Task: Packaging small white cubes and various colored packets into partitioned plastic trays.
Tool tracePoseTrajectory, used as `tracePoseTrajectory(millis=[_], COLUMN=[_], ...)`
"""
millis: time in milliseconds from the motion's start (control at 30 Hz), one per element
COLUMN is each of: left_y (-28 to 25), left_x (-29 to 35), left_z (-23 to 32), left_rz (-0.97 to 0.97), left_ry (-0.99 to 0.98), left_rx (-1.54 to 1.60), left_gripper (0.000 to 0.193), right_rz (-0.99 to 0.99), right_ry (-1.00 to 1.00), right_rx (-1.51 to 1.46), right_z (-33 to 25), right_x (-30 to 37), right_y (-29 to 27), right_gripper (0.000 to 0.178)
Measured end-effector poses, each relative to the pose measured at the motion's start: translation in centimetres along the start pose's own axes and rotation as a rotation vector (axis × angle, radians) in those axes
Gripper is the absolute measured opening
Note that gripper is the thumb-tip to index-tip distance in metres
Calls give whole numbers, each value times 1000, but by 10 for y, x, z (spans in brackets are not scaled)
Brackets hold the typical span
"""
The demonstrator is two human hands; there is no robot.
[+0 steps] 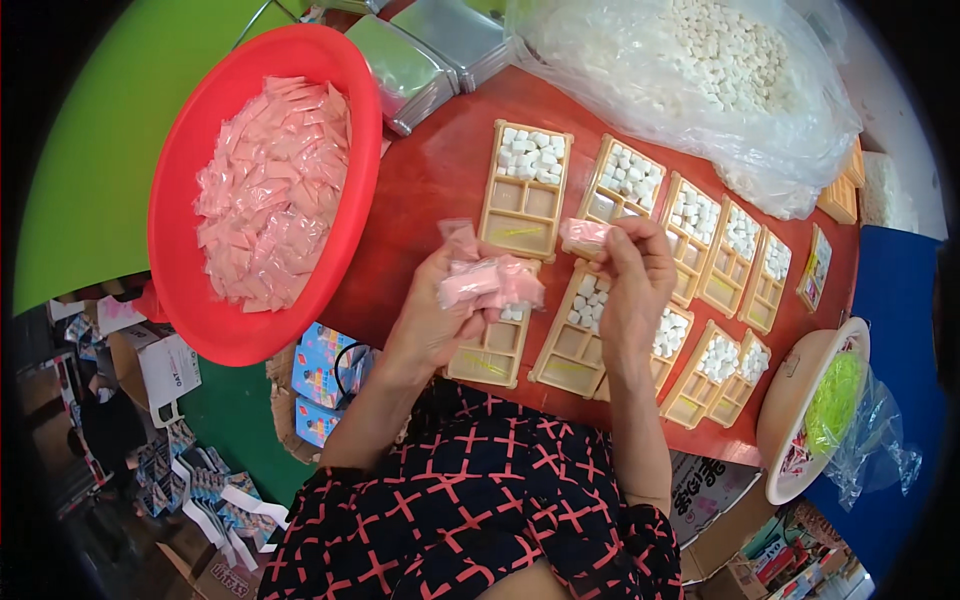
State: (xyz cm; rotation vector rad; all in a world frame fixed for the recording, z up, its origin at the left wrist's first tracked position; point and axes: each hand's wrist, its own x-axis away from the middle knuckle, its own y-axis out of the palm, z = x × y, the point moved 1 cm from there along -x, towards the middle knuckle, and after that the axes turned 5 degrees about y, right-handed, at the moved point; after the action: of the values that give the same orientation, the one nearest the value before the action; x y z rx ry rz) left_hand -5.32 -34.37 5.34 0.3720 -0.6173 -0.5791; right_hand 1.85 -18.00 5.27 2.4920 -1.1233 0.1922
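Observation:
My left hand (440, 315) is closed around several small clear packets of pink stuff (490, 284), which stick out past the fingers. Between the thumb and fingers of my right hand (640, 275) is a single pink packet (586, 236), held over a divided tray. That wooden-coloured tray (603, 205) has white cubes in its large compartment. Another tray (523, 200) beside it holds white cubes at the far end and a yellow-green strip at the near end. Under my hands, more trays are partly hidden, among them one tray (567, 370) between my wrists.
A big red basin (365, 130) full of pink packets stands at the left. Behind the trays lies a clear bag (600, 60) of white cubes. Several more trays (745, 255) line the right of the red table (420, 165). A pale bowl (783, 400) with green strips sits at the right edge.

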Motion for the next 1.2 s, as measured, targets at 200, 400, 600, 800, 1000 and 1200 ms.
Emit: tracePoseTrajectory(millis=[200, 400, 600, 800, 1000, 1200], left_y=[-22, -28, -28, 0, 19, 45], left_x=[14, 16, 16, 9, 5, 5], left_z=[23, 12, 3, -2, -25, -32], left_rz=[83, 57, -9, -102, -199, -215], left_ry=[-20, 38, 68, 59, -30, 18], left_rx=[-26, 115, 140, 142, 108, 17], left_gripper=[14, 10, 15, 16, 9, 10], right_rz=[-88, -94, -125, -364, -272, -320], right_ry=[20, -74, -286, 45, 203, 210], right_rx=[229, 511, 1010, 378, 316, 348], right_z=[2, 16, 1, -18, -27, -21], right_x=[3, -1, 8, 42, 49, 41], right_y=[11, 27, 32, 11, -38, -46], right_gripper=[11, 9, 10, 16, 15, 22])
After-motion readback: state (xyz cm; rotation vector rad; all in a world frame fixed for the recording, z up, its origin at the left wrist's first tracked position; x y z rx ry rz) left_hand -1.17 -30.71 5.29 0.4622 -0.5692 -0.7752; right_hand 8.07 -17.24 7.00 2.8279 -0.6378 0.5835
